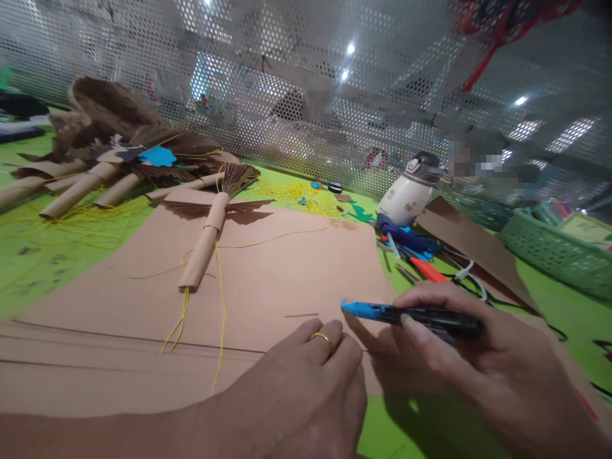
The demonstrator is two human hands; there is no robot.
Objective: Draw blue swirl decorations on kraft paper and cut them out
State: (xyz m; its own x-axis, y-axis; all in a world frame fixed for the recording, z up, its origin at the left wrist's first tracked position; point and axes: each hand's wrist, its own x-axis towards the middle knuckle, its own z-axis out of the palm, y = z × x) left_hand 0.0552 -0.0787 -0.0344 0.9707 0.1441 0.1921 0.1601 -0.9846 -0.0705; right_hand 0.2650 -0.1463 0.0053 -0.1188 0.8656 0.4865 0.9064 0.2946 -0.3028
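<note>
My right hand (482,363) grips a black pen-like tool (415,317) whose front end is blue, with its tip just above brown paper (287,274). My left hand (315,382), with a ring on one finger, is curled at the near edge of that paper; its fingertips are hidden, so what they pinch does not show. A short dark line (301,315) marks the paper between the two hands. Farther left on the sheet lies a rolled brown paper figure (205,245) with fan-pleated wings and tail and yellow string (221,312) trailing from it.
More rolled paper figures (90,182) are heaped at the left. Shredded yellow strands (306,197), a white bottle (406,191), a dark blue glue gun (406,236), an orange-handled tool (429,269) and a green basket (549,248) stand beyond, before a perforated metal screen (268,95).
</note>
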